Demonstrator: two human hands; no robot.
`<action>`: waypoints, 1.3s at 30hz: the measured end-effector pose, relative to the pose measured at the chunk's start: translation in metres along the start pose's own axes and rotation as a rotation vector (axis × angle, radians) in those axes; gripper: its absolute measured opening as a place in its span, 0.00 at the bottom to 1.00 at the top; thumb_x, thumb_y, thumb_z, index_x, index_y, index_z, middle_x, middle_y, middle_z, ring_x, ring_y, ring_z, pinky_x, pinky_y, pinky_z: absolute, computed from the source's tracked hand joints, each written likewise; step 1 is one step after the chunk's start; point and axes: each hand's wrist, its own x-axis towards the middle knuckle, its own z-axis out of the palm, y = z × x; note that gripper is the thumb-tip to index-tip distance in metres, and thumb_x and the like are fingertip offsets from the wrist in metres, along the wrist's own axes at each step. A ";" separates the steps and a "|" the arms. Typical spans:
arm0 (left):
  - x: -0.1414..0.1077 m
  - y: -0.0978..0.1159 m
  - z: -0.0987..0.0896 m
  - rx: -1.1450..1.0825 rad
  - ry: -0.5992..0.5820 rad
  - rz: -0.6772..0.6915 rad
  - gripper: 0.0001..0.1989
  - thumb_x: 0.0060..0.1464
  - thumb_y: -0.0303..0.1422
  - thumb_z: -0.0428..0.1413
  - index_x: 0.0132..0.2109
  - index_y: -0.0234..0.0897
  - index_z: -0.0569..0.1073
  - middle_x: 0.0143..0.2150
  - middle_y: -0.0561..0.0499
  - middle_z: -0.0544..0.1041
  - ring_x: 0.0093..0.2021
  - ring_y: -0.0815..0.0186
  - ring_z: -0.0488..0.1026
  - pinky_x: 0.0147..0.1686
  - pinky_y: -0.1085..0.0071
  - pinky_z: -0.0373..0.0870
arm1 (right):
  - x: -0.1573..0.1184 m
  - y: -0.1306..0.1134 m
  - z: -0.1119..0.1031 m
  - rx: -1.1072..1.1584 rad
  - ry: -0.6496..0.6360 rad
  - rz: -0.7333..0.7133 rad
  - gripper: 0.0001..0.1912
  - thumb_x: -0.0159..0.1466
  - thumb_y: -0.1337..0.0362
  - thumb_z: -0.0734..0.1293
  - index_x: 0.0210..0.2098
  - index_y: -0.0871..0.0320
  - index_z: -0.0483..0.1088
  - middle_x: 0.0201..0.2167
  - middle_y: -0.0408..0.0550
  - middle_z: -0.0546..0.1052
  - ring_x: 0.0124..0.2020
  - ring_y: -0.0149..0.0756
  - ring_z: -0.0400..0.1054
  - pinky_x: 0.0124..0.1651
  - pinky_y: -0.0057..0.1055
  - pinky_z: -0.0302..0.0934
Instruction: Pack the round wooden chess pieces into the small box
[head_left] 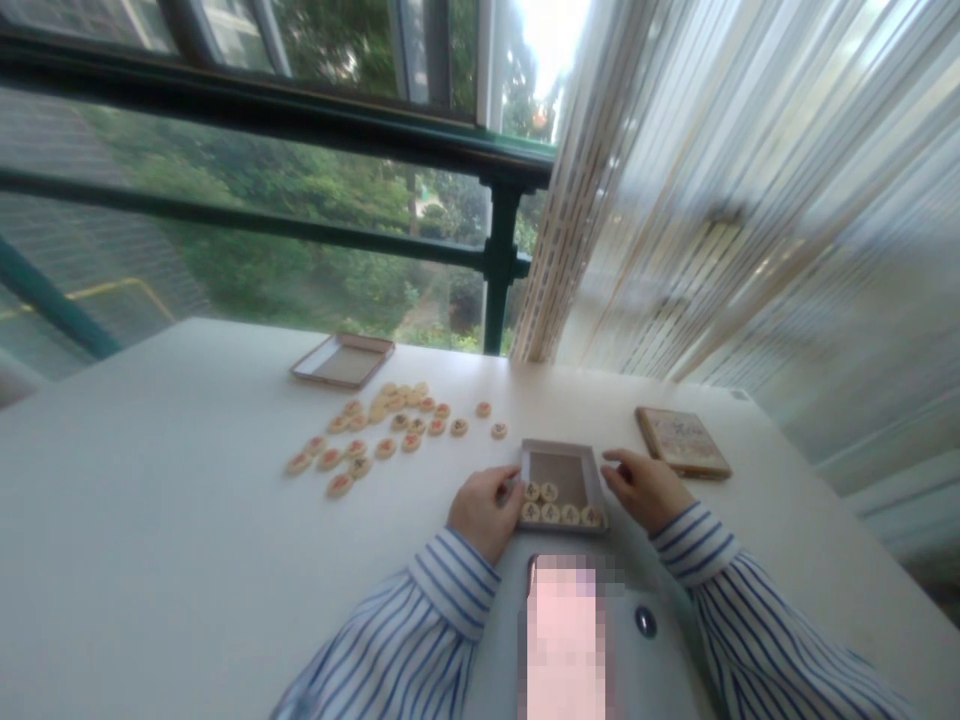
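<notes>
A shallow open box (564, 446) stands in front of me, with several round Chinese chess pieces (550, 513) lying along its near side and left corner. My left hand (486, 508) grips the box's left wall, its fingers curled at the edge. At the right side, my right hand (646, 490) hovers just beside the box with bent fingers slightly apart and nothing visible in them. To the left, many loose chess pieces (385, 448) with red or dark characters are scattered on the white table (187, 540); some look blank side up.
An empty shallow box lid (343, 362) lies at the back left. A flat printed box (684, 441) rests at the right. Below the chess box is a blurred-out phone-like object (566, 640), with a small dark oval (646, 622) beside it. Window railing and a string curtain (577, 200) border the far edge.
</notes>
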 end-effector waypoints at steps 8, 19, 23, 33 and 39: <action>0.002 -0.001 -0.023 -0.006 0.069 0.083 0.12 0.49 0.35 0.50 0.39 0.36 0.74 0.35 0.48 0.77 0.34 0.65 0.72 0.34 0.69 0.69 | 0.011 -0.030 -0.024 -0.048 0.065 -0.149 0.13 0.57 0.60 0.59 0.38 0.56 0.69 0.26 0.43 0.75 0.27 0.31 0.68 0.32 0.27 0.57; 0.027 -0.043 -0.102 0.168 0.180 -0.049 0.16 0.49 0.40 0.49 0.40 0.39 0.74 0.34 0.50 0.77 0.34 0.64 0.73 0.35 0.70 0.68 | 0.055 -0.093 -0.023 -0.161 -0.003 -0.332 0.11 0.57 0.62 0.59 0.37 0.56 0.69 0.31 0.44 0.74 0.30 0.30 0.66 0.33 0.26 0.55; 0.039 -0.060 -0.130 0.240 0.252 -0.146 0.16 0.47 0.42 0.50 0.40 0.40 0.75 0.35 0.50 0.78 0.32 0.65 0.73 0.33 0.73 0.68 | 0.071 -0.116 -0.016 -0.180 -0.035 -0.364 0.12 0.57 0.62 0.59 0.38 0.56 0.69 0.31 0.45 0.74 0.31 0.31 0.66 0.33 0.26 0.55; 0.074 -0.098 -0.187 0.317 0.300 -0.244 0.18 0.46 0.42 0.50 0.40 0.38 0.75 0.35 0.50 0.78 0.33 0.64 0.73 0.33 0.73 0.67 | 0.103 -0.148 -0.010 -0.149 -0.007 -0.440 0.11 0.58 0.63 0.58 0.36 0.56 0.69 0.31 0.44 0.75 0.31 0.31 0.67 0.33 0.25 0.54; 0.098 -0.110 -0.193 0.274 0.232 -0.174 0.19 0.45 0.42 0.51 0.41 0.37 0.75 0.37 0.50 0.78 0.35 0.65 0.73 0.35 0.74 0.67 | 0.125 -0.165 0.006 -0.159 -0.071 -0.420 0.11 0.58 0.63 0.58 0.37 0.55 0.70 0.32 0.44 0.75 0.32 0.32 0.67 0.33 0.26 0.54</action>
